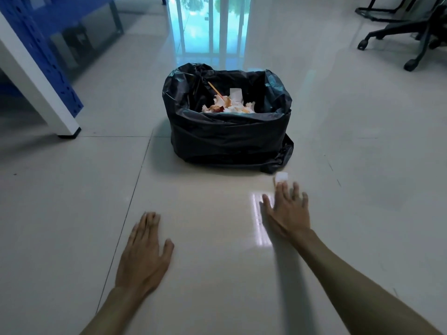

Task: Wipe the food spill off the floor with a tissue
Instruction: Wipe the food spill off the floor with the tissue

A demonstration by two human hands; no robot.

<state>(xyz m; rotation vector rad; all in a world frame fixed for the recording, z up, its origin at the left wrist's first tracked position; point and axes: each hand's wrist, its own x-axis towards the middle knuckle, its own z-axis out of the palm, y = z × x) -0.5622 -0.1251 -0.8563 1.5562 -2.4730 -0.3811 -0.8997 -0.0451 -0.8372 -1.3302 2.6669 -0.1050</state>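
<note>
From the head camera, the right hand (289, 211) reaches flat, fingers spread, holding nothing, toward a small white tissue (282, 177) lying on the floor (72, 213) just beside the black-lined bin (227, 139). The left hand (142, 252) rests flat, empty. No spill shows clearly; a blurred, hasty reach might nudge the tissue under the bag.

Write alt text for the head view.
A right hand reaches toward a small white tissue on the glossy floor beside a black-bagged bin of stained tissues, while the left hand is spread open nearby.
</note>
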